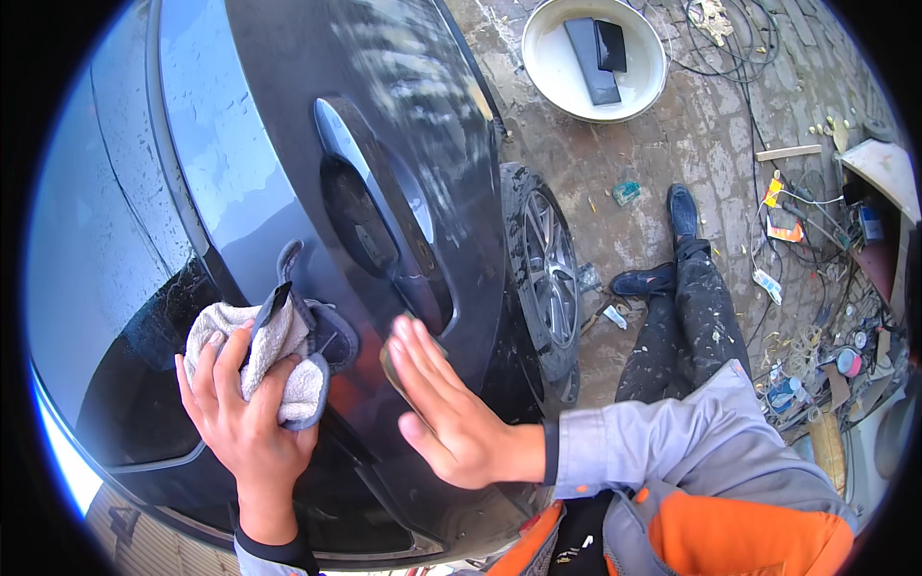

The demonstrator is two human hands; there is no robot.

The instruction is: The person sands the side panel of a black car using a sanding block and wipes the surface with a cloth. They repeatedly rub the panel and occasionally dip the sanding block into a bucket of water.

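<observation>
My left hand (252, 413) is closed around a bunched grey cloth (279, 350) with dark edging, just beside the window line of a dark grey car door (288, 206). Part of the cloth hangs out past my fingers toward the door handle (370, 178). My right hand (444, 418) lies with its fingers stretched out along the door, nearer me than the handle. Under those fingers is a thin olive-brown sheet (388, 368); only its edge shows, so its exact kind is hidden. Streaky marks cover the door panel beyond the handle.
A round white basin (538, 60) on the brick paving holds a long grey block (584, 62) and a black block (611, 46). The car's wheel (545, 269) is near my feet. Cables (752, 106), a wooden stick (788, 153) and scattered litter lie to the right.
</observation>
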